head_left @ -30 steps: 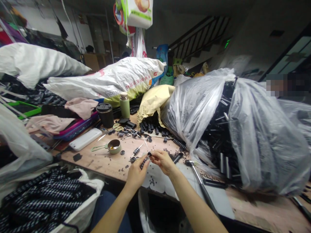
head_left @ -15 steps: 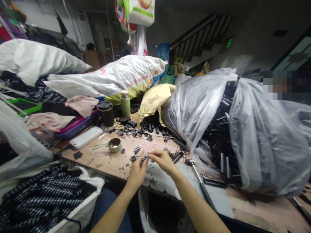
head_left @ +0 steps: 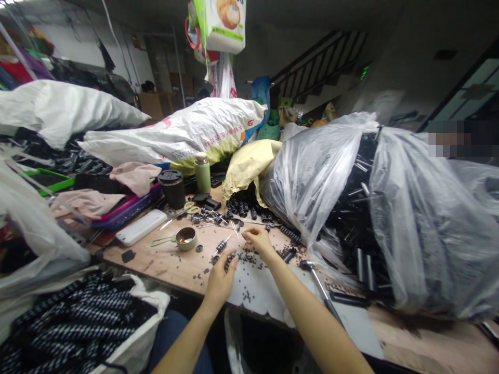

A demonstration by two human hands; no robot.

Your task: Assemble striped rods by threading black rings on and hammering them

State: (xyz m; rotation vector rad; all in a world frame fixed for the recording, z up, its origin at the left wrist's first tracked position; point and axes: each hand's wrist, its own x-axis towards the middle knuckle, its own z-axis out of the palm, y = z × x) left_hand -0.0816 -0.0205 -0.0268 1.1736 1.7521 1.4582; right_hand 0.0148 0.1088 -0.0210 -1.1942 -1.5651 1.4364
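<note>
My left hand is closed around a short black-and-white ribbed roller at the near edge of the wooden table. My right hand reaches further out, fingers pinched together near thin metal pins and small black beads scattered on a white sheet. What the pinch holds, if anything, is too small to see. Another ribbed roller lies just ahead of my left hand.
A large clear bag of black tubes fills the right side. A hammer lies by my right forearm. A small green cup, black cup, green bottle, scissors and white sacks stand behind. A sack of rollers is lower left.
My right hand left the roller and moved forward toward the pins. My left hand stayed near the table edge with the roller. The camera tilted slightly.
</note>
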